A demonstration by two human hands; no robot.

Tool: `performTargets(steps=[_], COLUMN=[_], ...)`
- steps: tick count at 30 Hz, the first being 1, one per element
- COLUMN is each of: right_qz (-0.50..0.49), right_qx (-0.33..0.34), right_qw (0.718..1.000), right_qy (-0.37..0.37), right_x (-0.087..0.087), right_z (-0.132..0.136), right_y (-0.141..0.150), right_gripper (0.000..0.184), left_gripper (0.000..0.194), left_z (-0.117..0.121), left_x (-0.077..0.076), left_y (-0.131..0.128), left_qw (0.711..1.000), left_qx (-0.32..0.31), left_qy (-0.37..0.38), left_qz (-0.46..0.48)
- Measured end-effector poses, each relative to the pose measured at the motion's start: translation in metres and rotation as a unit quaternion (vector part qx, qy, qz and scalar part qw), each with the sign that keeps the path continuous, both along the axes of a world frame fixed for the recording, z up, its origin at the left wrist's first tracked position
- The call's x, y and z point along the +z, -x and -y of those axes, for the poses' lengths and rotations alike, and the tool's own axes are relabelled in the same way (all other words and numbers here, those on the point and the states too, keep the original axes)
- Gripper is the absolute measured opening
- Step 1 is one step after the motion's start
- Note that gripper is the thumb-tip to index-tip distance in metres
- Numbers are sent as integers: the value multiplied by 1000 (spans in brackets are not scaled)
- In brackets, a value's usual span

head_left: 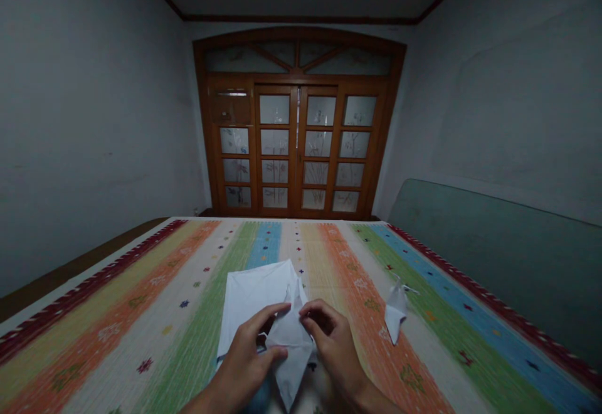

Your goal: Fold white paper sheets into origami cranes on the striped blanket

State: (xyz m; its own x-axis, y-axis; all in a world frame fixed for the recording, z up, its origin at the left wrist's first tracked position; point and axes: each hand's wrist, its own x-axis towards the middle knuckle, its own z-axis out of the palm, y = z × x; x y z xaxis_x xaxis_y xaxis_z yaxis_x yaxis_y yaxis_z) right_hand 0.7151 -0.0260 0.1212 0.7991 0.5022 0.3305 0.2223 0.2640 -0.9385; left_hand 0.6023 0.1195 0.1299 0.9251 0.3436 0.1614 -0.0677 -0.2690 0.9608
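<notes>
A folded piece of white paper [289,345], pointed at its lower end, is held between the person's two hands, over a larger flat white sheet [254,295]. The left hand [247,354] has its fingers closed on the paper's left side, while the right hand [332,345] has its fingers pinched together on the upper right folds. Well off to the right lies a small folded white paper [396,310] on a striped woven bedspread [141,339]. Beyond, in the upper middle of the frame, stands a wooden glazed door [296,144], with a green panel [493,257] at the right.

Left hand [244,354], right hand [335,345], close together
</notes>
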Motion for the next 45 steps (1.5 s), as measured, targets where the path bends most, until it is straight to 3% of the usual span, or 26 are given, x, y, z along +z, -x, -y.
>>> performTargets(steps=[3,10,13,16,24,28,32,36,41,45], right_qz=[10,35,54,81,188,237,224,193,112,49], right_qx=[-9,-24,-27,-32,-22,-35,-55,-88,-101,-97], right_qw=[1000,999,998,996,982,971,973,977,988,993], right_qy=[10,30,33,32,9,-10,-5,-7,-36,-51], right_x=[0,1,0,-2,-9,-7,-3,-2,-2,-2], right_z=[2,3,3,3,3,4,4,4,4,4], right_y=[-1,-3,-3,-1,2,5,8,8,6,2], right_gripper=[10,6,6,4,25,36,37,33,52,53], left_gripper=[55,18,14,23,16,3,12,14,17,23], left_z=[-2,-5,-4,-3,-5,-3,-3,-5,-4,-6], left_x=[0,5,9,15,12,10,12,16,18,17], left_y=[-1,-4,-2,1,4,3,4,4,4,2], left_qw=[1000,1000,1000,996,974,979,986,989,985,979], left_qx=[-6,4,-8,-14,56,73,60,69,119,157], left_qy=[15,15,-17,-69,-178,-132,-109,-85,-39,28], left_qz=[-1,8,19,45,130,138,112,99,116,128])
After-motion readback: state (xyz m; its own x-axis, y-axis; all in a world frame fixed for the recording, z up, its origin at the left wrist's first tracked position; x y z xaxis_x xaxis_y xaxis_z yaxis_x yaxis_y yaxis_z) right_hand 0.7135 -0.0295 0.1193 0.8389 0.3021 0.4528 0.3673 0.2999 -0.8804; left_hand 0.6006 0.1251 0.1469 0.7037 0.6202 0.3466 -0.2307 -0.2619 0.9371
